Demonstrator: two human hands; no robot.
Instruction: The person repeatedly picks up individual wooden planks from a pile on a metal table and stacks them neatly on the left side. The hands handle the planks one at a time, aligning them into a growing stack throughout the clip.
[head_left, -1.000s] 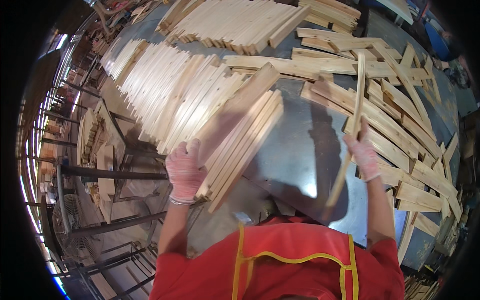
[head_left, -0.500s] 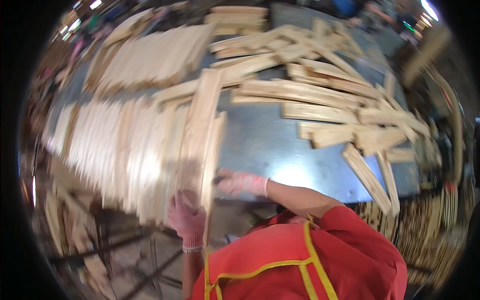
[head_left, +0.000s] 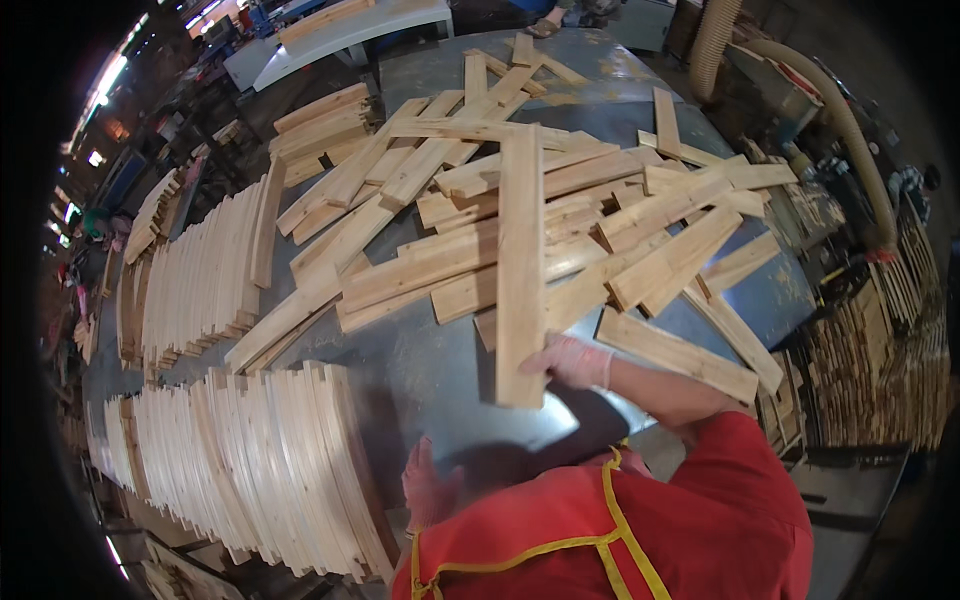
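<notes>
A pale wooden board (head_left: 520, 260) points away from me over the loose pile. Its near end is gripped at the right edge by my right hand (head_left: 572, 362), in a pinkish glove. My left hand (head_left: 428, 487), gloved alike, is low near my apron with fingers stretched up and nothing in them. Left of it stands a long row of boards (head_left: 240, 460), packed side by side on edge. Beneath and around the held board lie many loose boards (head_left: 420, 270), crossing one another at different angles.
A grey metal tabletop (head_left: 400, 345) carries the wood. A second row of boards (head_left: 200, 275) stands at the far left, with a short stack (head_left: 320, 135) behind it. A ribbed hose (head_left: 835, 110) curves down at the right, above stacked slats (head_left: 870, 370).
My view has swung toward the right. My right hand has moved from beside the row to the pile and taken hold of a board. My left hand has come away from the row's end.
</notes>
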